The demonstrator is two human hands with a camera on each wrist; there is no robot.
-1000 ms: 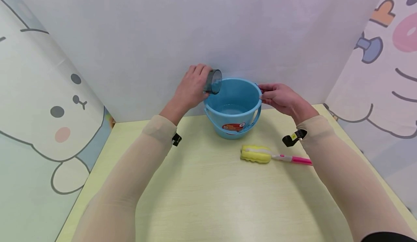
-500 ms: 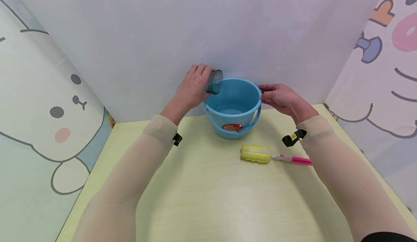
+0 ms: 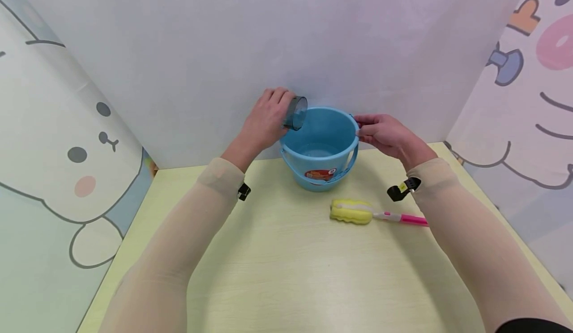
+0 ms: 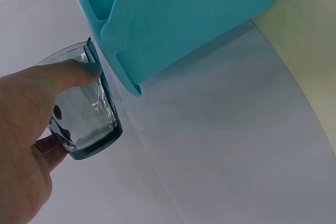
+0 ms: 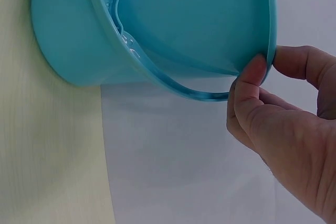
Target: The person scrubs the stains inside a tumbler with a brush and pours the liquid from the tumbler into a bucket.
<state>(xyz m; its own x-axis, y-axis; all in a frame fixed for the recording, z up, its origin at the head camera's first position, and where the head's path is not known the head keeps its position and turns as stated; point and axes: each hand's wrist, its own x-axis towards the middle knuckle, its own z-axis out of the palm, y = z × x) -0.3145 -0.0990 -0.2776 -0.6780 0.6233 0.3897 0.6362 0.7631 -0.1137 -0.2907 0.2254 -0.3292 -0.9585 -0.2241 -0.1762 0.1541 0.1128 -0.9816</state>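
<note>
My left hand (image 3: 264,119) grips a clear grey-tinted drinking glass (image 3: 297,113), tipped on its side with its mouth toward the bucket. In the left wrist view, the thumb lies across the glass (image 4: 86,121), close beside the bucket rim. The light blue bucket (image 3: 311,166) stands upright at the back of the table, a shallow layer of clear liquid on its floor. On the bucket's right side my right hand (image 3: 380,133) pinches the rim between thumb and fingers, near where the handle joins. The handle (image 5: 197,95) hangs down along the bucket's front.
A bottle brush (image 3: 351,211) with a yellow sponge head and a pink and white handle lies on the pale wooden table (image 3: 277,268), its far end hidden by the right sleeve. Behind the bucket rises a white wall (image 3: 215,49); cartoon-printed panels flank both sides.
My left hand and the tilted glass have shifted very slightly to the right over the bucket's rim. The right hand keeps its hold, and bucket and brush stay in place.
</note>
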